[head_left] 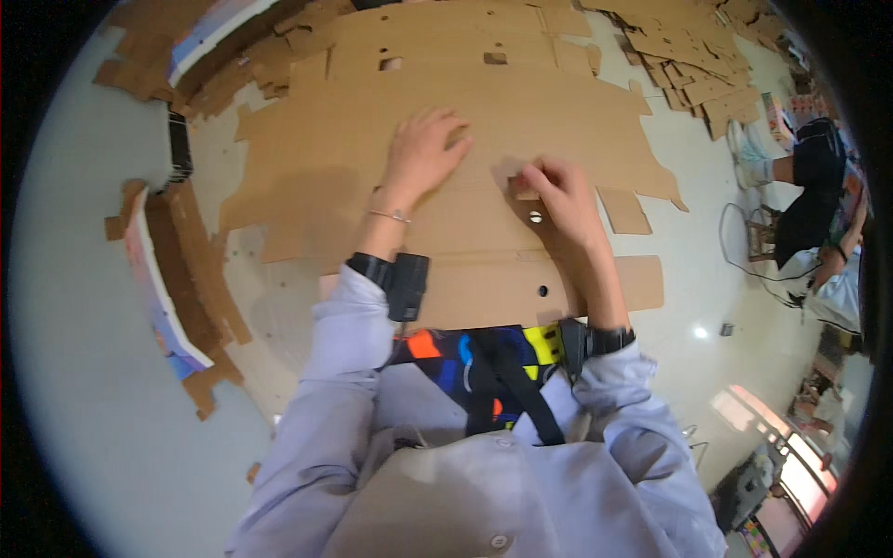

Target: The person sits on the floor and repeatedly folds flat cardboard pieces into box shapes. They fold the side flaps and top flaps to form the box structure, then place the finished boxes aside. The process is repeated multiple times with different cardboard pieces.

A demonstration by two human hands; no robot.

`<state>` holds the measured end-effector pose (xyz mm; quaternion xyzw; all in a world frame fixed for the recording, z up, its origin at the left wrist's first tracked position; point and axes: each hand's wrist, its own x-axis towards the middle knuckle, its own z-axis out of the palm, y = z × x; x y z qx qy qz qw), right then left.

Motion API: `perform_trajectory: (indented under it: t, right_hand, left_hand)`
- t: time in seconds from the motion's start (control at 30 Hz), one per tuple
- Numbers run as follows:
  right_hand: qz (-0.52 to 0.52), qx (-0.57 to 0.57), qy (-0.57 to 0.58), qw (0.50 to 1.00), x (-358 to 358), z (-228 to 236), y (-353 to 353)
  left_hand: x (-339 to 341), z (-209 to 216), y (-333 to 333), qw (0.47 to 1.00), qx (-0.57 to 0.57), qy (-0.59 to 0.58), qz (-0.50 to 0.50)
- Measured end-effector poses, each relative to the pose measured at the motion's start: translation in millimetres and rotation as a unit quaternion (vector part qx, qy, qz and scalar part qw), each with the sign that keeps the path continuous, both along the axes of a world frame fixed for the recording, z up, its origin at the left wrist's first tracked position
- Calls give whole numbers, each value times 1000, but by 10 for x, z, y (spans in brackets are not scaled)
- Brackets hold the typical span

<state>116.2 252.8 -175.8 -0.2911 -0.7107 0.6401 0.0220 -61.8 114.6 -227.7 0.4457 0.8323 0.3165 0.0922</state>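
A large flat sheet of brown cardboard (344, 139) with cut-out holes and flaps lies in front of me. My left hand (428, 153) rests on it or just above it, fingers stretched out and slightly bent, holding nothing. To its right, my right hand (563, 191) is closed, with thumb and fingers curled together beside a small rectangular cut-out (517, 186). Whatever those fingertips pinch, if anything, is hidden. Below that hand, a round hole (536, 218) lets the pale floor show through. Another round hole (543, 291) sits in the strip nearest me.
At the left stands an open cardboard box (167, 279) with a printed side. Stacked flat cardboard pieces (679, 56) lie at the far right. Another person (819, 195) is at the right edge, near a dark cable (744, 265) on the pale floor.
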Motion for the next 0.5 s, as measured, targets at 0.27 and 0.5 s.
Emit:
perform_trajectory:
  t: [0.27, 0.5]
  right_hand:
    - [-25, 431, -60, 900, 1232, 174, -167]
    - [36, 337, -185, 922, 1191, 376, 75]
  left_hand:
    - [-68, 78, -26, 999, -17, 41, -21]
    - [58, -12, -11, 995, -20, 93, -8]
